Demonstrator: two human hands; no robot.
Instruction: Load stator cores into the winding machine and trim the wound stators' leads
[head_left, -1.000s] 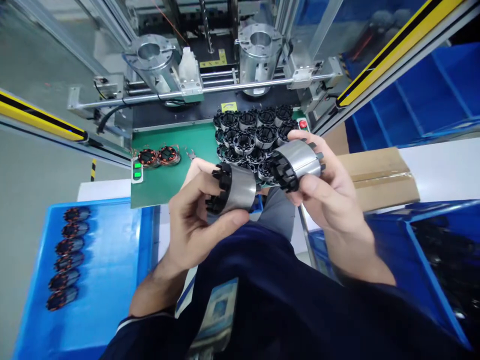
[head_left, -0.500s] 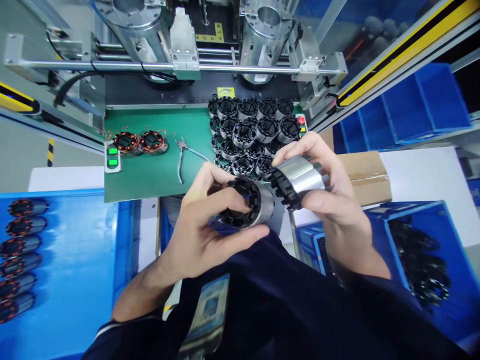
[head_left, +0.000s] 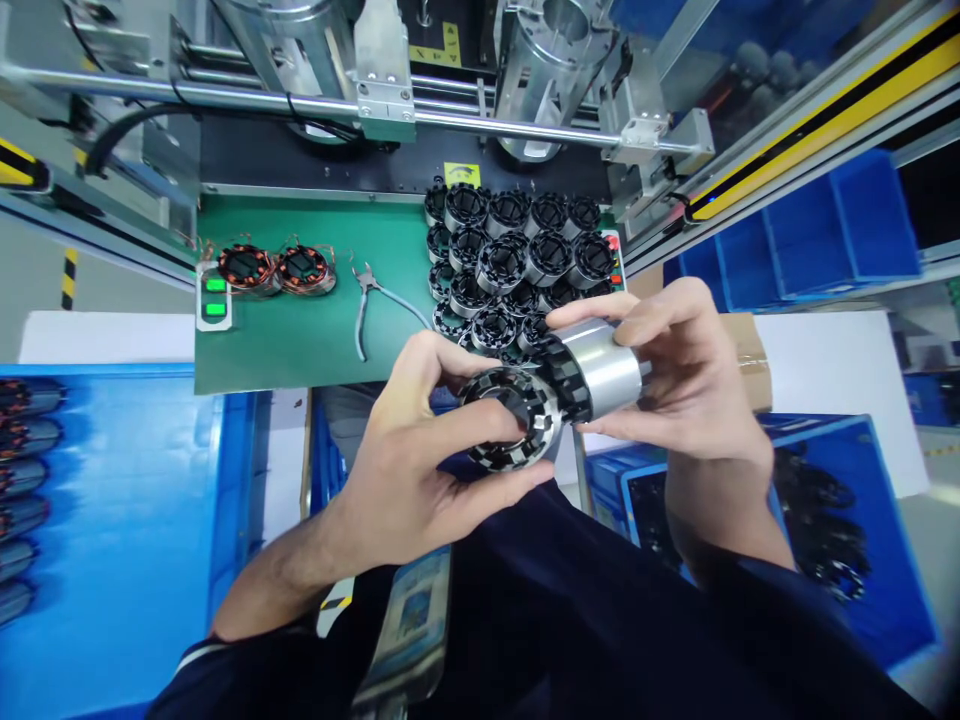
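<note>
My left hand point(head_left: 409, 470) grips a steel stator core point(head_left: 514, 420) with black plastic ends, its open bore turned up toward me. My right hand point(head_left: 686, 385) holds a second stator core point(head_left: 600, 368) on its side, fingers wrapped over the shiny sleeve. The two cores touch end to edge in front of my body. Behind them a cluster of several bare stator cores point(head_left: 517, 265) stands on the green mat point(head_left: 300, 330).
Two copper-wound stators point(head_left: 274, 268) and a pair of pliers point(head_left: 367, 300) lie on the mat beside a green button box point(head_left: 214, 298). Machine fixtures point(head_left: 551, 60) rise behind. Blue trays point(head_left: 112, 540) with wound stators sit left; a blue bin point(head_left: 862, 520) and cardboard box point(head_left: 750, 340) right.
My view has moved closer to the mat. My left hand has turned its core so the bore faces up, and the two cores have come together until they touch.
</note>
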